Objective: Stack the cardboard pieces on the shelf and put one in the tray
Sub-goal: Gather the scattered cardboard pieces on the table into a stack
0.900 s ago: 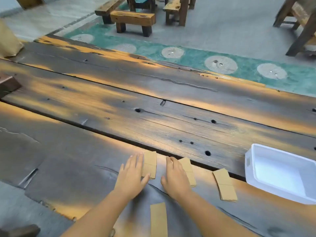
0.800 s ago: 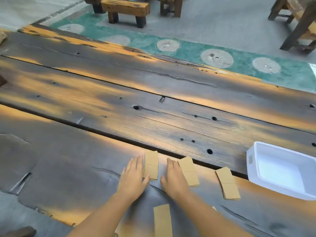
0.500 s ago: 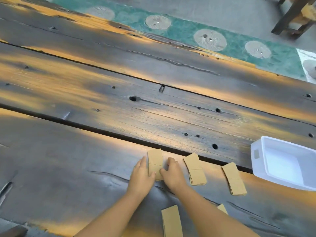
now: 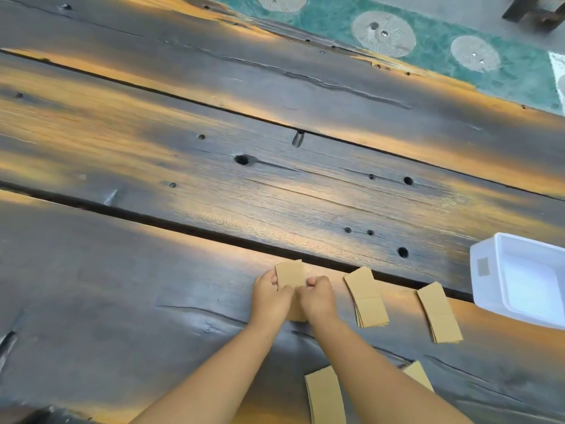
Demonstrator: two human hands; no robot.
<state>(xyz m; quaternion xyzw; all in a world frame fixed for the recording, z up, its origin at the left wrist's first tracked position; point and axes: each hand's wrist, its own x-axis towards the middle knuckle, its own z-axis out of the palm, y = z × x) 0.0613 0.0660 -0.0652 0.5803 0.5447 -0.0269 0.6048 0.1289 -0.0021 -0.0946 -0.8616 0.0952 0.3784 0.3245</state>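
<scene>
1. The leftmost cardboard stack (image 4: 289, 273) lies on the dark wooden planks (image 4: 122, 286), just short of the gap between boards; its far end shows past the knuckles, its near end peeks out below them.
2. The left hand (image 4: 270, 296) and the right hand (image 4: 318, 296) press in on it from either side, fingers curled narrow around its long edges; squeezing from both flanks probably serves to square the sheets so the pile sits flush.
3. Just to the right sits a second stack (image 4: 367, 296), slightly fanned at its near end; further right a third stack (image 4: 438, 312); all three run in a row along the gap, likely so that each can be reached and trued in turn.
4. The white tray (image 4: 486, 280) stands near the third stack, apart from it, at the right edge of the view; no cardboard is visible inside, so that step seems still to do.
5. Loose pieces (image 4: 325, 396) lie close to the person, between and under the forearms; they probably wait to be added or binned.
</scene>
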